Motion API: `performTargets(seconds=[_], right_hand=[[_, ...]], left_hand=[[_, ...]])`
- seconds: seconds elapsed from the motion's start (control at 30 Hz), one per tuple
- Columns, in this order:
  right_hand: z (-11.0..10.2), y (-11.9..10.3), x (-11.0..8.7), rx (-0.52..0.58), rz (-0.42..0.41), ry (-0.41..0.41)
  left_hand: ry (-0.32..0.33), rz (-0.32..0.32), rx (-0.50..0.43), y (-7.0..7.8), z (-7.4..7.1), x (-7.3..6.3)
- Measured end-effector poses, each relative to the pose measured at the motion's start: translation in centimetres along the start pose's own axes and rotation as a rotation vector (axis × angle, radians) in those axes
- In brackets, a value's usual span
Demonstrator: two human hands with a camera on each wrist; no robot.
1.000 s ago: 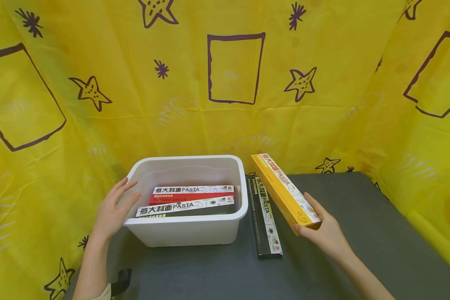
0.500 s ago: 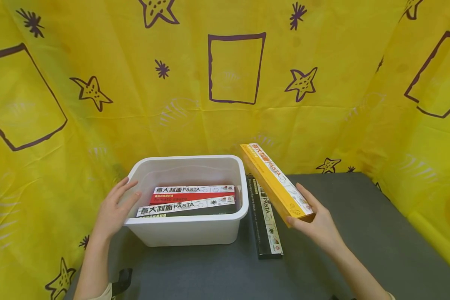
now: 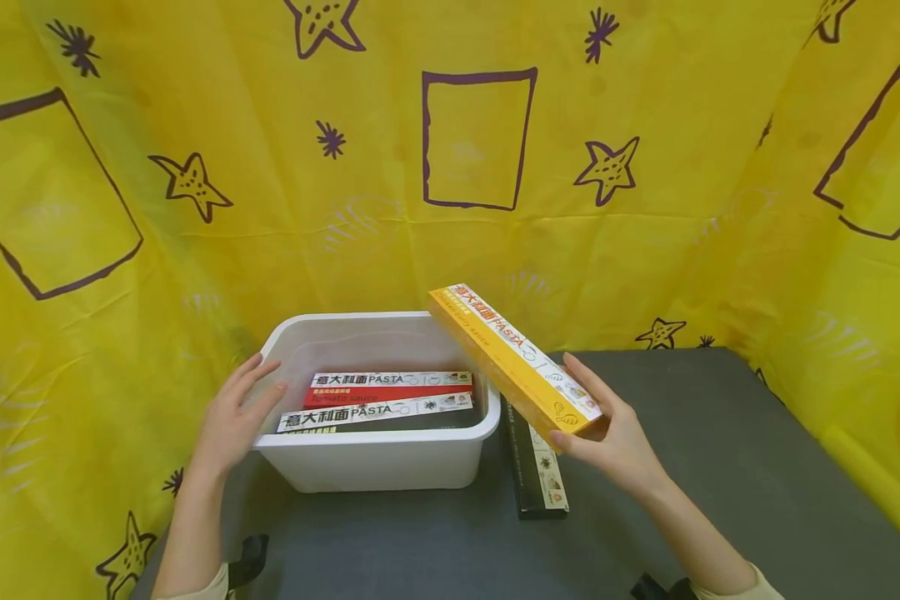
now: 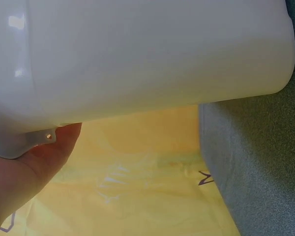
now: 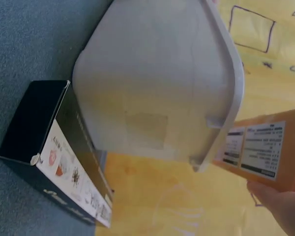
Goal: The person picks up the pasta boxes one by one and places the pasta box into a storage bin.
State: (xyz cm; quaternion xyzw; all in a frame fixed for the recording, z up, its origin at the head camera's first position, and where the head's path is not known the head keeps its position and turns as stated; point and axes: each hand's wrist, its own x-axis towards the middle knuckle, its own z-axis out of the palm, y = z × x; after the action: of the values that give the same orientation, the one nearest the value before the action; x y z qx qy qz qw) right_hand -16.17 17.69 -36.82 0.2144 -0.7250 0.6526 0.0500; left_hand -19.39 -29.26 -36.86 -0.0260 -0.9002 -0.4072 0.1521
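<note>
My right hand (image 3: 618,437) grips the near end of a yellow pasta box (image 3: 513,358), thumb on one side and fingers on the other. The box is tilted, its far end over the right rim of a white plastic bin (image 3: 371,462). In the right wrist view, the yellow box (image 5: 265,147) shows a printed label beside the bin's rim. My left hand (image 3: 232,417) rests on the bin's left rim, fingers extended; the left wrist view shows part of that hand (image 4: 39,164) under the rim. Inside lie a red pasta box (image 3: 390,392) and a black pasta box (image 3: 397,421).
Another black pasta box (image 3: 536,475) lies on the dark grey table (image 3: 390,550), just right of the bin and partly under the yellow box. A yellow patterned cloth (image 3: 480,250) hangs behind and along both sides.
My right hand has carried the yellow pasta box leftward, from above the black box on the table to over the bin's right rim. My left hand has stayed on the bin.
</note>
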Motion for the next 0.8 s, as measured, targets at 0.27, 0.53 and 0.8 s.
performTargets(seconds=[0.27, 0.53, 0.8], right_hand=[[0.8, 0.0, 0.7, -0.006, -0.034, -0.084], [1.8, -0.2, 2.6, 0.024, -0.071, -0.167], [2.8, -0.5, 5.5, 0.023, -0.076, -0.212]], left_hand=[[0.007, -0.006, -0.001, 0.1, 0.0, -0.1], [0.013, 0.007, -0.003, 0.1, 0.0, -0.2], [0.016, 0.014, -0.002, 0.2, 0.0, -0.1]])
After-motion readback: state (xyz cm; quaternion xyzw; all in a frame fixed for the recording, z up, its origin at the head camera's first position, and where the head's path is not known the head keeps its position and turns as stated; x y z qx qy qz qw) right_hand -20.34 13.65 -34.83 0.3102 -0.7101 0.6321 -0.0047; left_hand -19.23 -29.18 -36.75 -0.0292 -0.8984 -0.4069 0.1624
